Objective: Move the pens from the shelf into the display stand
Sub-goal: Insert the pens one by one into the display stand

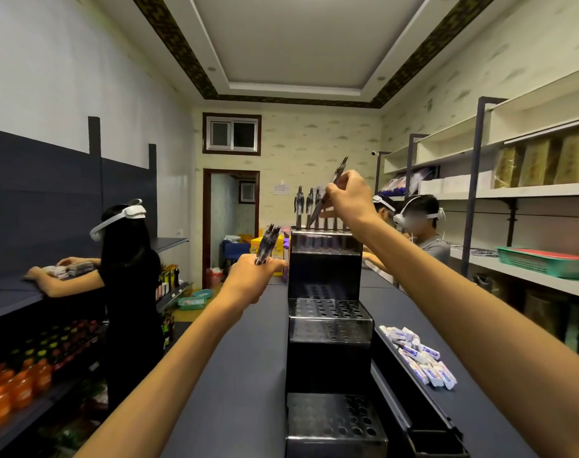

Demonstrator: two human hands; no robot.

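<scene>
Mid-way through loading the far, top tier of the stepped display stand. Right hand raised over that tier, fingers pinched round one pen held tilted, tip aimed down toward the row of holes, apparently just above or at a hole; contact with the stand too small to tell. Left hand lower and to the left of the stand, fingers curled tight round a small bunch of spare pens, clicker ends pointing up.

Already standing upright in the top tier: a short row of pens, just left of the tilted one. Lower tiers nearer the camera all holes, no pens seen.

Next move, likely: straighten the tilted pen, line its tip with a free hole beside the standing row, lower until seated, then release and take another from the left-hand bunch. Needs a careful angle so as not to knock the neighbours.

Around: dark blue counter under the stand; pile of small white erasers to the right, well apart from the work. A person in black at the left shelf, two more people far right behind the stand. Nothing blocking the top tier except the standing pens themselves.
</scene>
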